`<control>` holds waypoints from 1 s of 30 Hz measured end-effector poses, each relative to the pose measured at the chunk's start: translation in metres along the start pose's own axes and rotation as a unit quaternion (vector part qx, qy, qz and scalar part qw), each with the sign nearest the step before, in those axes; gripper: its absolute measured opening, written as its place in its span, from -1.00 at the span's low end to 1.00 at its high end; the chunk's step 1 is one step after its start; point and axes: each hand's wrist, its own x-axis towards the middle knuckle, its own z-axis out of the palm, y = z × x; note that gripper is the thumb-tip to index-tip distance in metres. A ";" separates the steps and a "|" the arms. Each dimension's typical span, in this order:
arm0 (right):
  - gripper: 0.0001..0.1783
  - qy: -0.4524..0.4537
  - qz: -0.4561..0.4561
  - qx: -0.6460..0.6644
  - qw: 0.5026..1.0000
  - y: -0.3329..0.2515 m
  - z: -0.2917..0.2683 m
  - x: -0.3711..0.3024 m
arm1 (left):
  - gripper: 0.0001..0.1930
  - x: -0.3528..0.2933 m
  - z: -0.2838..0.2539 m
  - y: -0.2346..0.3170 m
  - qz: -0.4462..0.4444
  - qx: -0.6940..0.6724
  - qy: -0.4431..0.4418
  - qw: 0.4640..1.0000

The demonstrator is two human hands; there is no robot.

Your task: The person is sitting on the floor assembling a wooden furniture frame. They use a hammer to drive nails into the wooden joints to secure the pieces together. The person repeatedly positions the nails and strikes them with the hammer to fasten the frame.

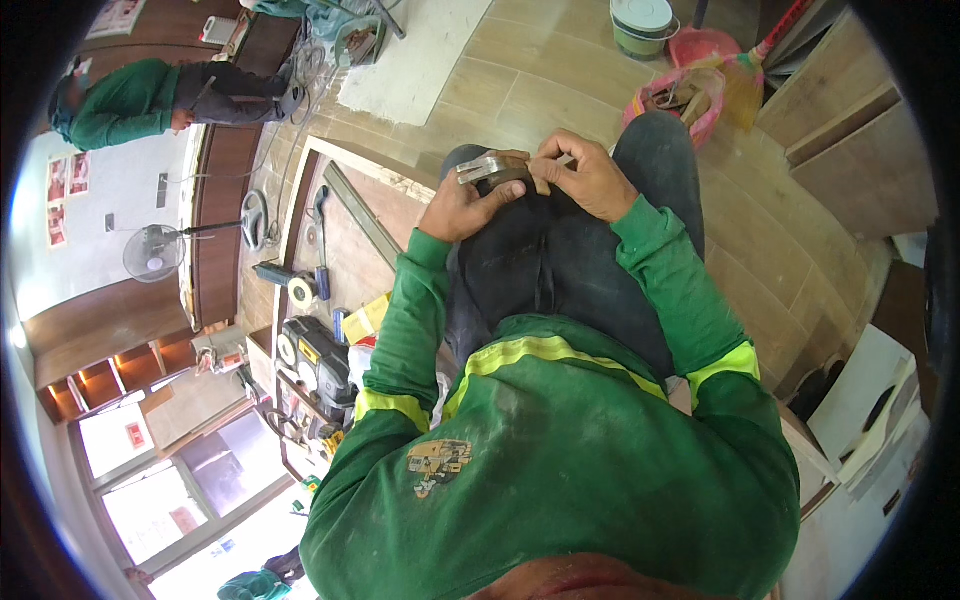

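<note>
Above my lap, my left hand (pixel 463 208) is wrapped around a dark brown, rounded piece with a shiny pale end (pixel 492 172), which looks like a roll of tape. Thumb and fingers press on it from both sides. Close by on the right, my right hand (pixel 592 182) is closed in a pinch at a small tan strip (pixel 541 185) at the side of the brown piece. Whether strip and piece are joined, I cannot tell. My dark trousers (pixel 500 260) lie just beneath both hands.
Left of me, a wooden panel (pixel 345 170) carries a long bar (pixel 360 215), a hammer-like tool (pixel 321 240) and a black toolbox (pixel 318 352). Ahead stand a lidded bucket (pixel 642 25), a pink bag of scraps (pixel 690 100) and a broom (pixel 743 85). Another person (pixel 130 105) stands far left near a fan (pixel 154 252).
</note>
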 end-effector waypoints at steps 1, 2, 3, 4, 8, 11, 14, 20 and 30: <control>-0.65 0.009 -0.024 -0.027 0.999 0.001 0.003 -0.001 | -0.57 -0.001 -0.001 0.000 -0.009 0.010 -0.006 1.000; -0.63 0.018 -0.048 -0.054 0.997 0.000 0.008 -0.002 | -0.57 -0.001 -0.003 0.001 -0.018 0.020 -0.013 1.000; -0.61 0.026 -0.072 -0.083 0.994 0.001 0.010 -0.003 | -0.57 -0.001 -0.003 0.004 -0.026 0.030 -0.018 0.999; -0.58 0.036 -0.085 -0.101 0.991 0.002 0.011 -0.004 | -0.56 0.000 -0.003 0.007 -0.029 0.012 -0.032 0.999; -0.51 0.043 -0.130 -0.249 0.959 0.008 0.010 -0.005 | -0.52 -0.001 -0.004 0.018 -0.048 -0.033 -0.071 0.996; -0.49 0.076 -0.122 -0.366 0.919 0.018 0.017 -0.004 | -0.48 -0.002 0.000 0.013 -0.054 -0.097 -0.051 0.993; -0.58 0.104 -0.096 -0.359 0.923 0.035 0.030 -0.001 | -0.52 -0.003 0.007 0.005 -0.054 -0.090 -0.033 0.994; -0.64 0.084 -0.069 -0.205 0.973 0.012 0.020 -0.001 | -0.43 0.006 0.012 0.009 0.070 0.118 -0.014 0.990; -0.70 0.175 -0.042 -0.198 0.963 -0.004 0.015 -0.005 | -0.58 -0.047 -0.018 0.032 -0.113 0.232 -0.114 0.959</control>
